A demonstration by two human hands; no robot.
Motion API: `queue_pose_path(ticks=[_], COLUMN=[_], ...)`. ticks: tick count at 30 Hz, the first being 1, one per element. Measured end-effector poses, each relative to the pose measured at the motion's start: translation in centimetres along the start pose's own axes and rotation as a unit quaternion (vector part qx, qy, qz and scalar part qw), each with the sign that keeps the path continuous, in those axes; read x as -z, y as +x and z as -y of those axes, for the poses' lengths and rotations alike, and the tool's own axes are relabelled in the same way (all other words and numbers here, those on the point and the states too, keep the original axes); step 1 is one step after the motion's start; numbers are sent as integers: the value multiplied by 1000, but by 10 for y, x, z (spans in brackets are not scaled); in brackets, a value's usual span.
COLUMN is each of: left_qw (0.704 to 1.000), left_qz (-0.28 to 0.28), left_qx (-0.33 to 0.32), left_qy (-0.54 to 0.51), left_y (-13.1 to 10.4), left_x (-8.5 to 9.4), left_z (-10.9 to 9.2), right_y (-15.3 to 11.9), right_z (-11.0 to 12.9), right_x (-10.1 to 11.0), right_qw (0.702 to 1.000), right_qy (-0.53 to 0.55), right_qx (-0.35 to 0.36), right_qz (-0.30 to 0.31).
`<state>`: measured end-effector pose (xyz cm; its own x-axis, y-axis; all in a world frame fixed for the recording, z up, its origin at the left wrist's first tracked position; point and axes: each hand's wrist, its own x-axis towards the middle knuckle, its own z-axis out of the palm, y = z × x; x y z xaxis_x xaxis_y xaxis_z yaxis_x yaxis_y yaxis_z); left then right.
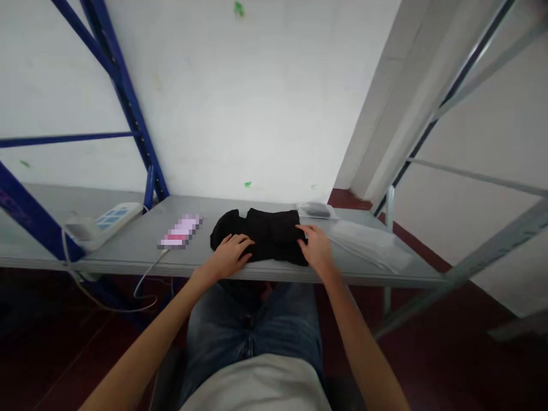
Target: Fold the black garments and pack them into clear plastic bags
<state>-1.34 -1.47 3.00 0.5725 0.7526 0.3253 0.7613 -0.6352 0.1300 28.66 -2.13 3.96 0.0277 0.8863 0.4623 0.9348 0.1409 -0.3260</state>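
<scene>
A folded black cloth garment (272, 234) lies near the front edge of the grey shelf, its exact kind unclear. My left hand (231, 255) rests palm down on its lower left part, fingers stretched out over the fabric. At the right edge of the garment is my right hand (315, 248), thumb and forefinger apart and touching the cloth. Just behind that hand lies a flat clear packet (317, 210) with a dark picture on it. To the right, a translucent plastic bag (370, 242) is spread flat on the shelf.
A phone (180, 231), its screen blurred out, lies left of the garment with a white cable (149, 268) running over the front edge. Farther left is a white power strip (113, 222). Blue rack posts (128, 105) and grey posts (422, 137) flank the shelf; a white wall (257, 108) stands behind.
</scene>
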Motion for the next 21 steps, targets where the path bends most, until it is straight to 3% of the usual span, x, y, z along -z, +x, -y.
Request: queue_pose_path(ticks=[6, 9, 13, 17, 21], left_qw=[998, 997, 996, 996, 991], left_qz=[-57, -75, -77, -88, -124], left_qx=[11, 25, 34, 29, 45], left_qy=[-18, -22, -20, -20, -24], left_y=[4, 6, 6, 7, 8], left_x=[7, 12, 16, 15, 16], left_z=[-7, -11, -14, -15, -19], right_y=[-2, -4, -5, -3, -4], right_z=[13, 10, -5, -3, 22], right_x=[-3, -4, -6, -5, -1], right_qw=[994, 999, 998, 998, 976], right_qy=[100, 38, -7, 54, 205], right_qx=[39, -19, -67, -32, 67], right_qz=[-8, -30, 11, 7, 27])
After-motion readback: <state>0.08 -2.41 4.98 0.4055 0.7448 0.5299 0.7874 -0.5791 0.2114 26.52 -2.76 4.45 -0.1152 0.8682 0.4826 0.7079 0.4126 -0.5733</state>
